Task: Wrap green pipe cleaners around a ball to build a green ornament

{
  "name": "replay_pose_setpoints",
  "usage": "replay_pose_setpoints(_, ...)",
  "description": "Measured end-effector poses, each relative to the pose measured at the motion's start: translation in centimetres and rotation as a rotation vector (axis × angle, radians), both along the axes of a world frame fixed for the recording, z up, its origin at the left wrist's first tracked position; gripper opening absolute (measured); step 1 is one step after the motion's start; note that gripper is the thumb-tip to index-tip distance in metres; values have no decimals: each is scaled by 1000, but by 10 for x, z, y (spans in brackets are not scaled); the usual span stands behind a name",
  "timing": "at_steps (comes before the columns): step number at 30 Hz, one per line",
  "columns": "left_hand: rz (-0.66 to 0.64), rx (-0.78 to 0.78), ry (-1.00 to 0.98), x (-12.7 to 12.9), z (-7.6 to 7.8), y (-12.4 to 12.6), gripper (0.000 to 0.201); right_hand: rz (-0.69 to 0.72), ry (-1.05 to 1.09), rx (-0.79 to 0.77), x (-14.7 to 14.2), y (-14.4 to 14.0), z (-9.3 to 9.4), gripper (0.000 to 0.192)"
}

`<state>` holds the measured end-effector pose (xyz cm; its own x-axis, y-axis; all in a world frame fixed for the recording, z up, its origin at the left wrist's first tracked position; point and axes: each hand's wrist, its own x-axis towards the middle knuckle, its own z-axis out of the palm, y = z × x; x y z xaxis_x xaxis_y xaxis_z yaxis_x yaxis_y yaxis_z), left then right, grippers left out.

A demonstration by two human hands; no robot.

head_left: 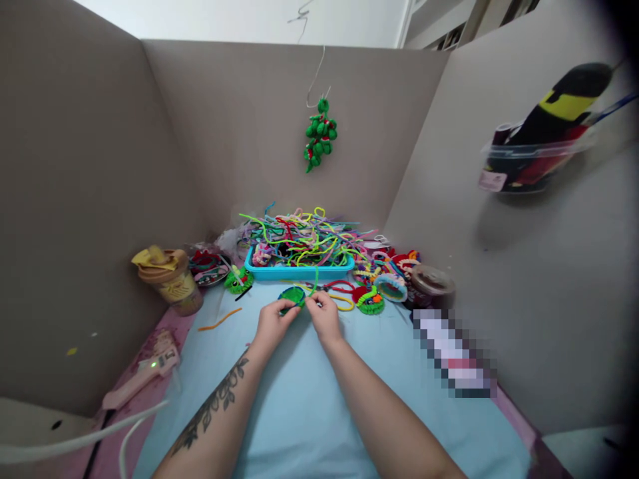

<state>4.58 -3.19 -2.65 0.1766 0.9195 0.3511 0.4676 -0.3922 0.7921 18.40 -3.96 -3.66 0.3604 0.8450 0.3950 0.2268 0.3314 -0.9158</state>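
Note:
My left hand [278,320] is closed on the edge of a round green coil [291,297] with a dark blue rim, which looks wound from pipe cleaner. Close beside it, my right hand [323,314] pinches a bright green pipe cleaner [315,279] whose free end sticks up. Whether this strand joins the coil is hidden by my fingers. Just beyond my hands lie scissors [344,303] with red and yellow handles, partly covered. A finished-looking green and red piece [370,301] rests to the right, and a green frog-like piece [238,279] to the left.
A blue tray [299,273] heaped with pipe cleaners stands at the back. An orange strand [219,320] lies left. A pink glue gun [144,376] with a white cable, a brown cup [172,279] and a lidded jar [432,286] flank the blue cloth [294,426]. Grey partitions surround it.

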Motion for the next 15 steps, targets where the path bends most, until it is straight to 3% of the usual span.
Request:
replay_pose_setpoints(7, -39, -72, 9, 1, 0, 1, 23, 146, 185, -78, 1, 3, -2, 15)
replay_pose_setpoints(15, -71, -112, -29, 3, 3, 1, 22, 240, 229, -102, -5, -1, 0, 11)
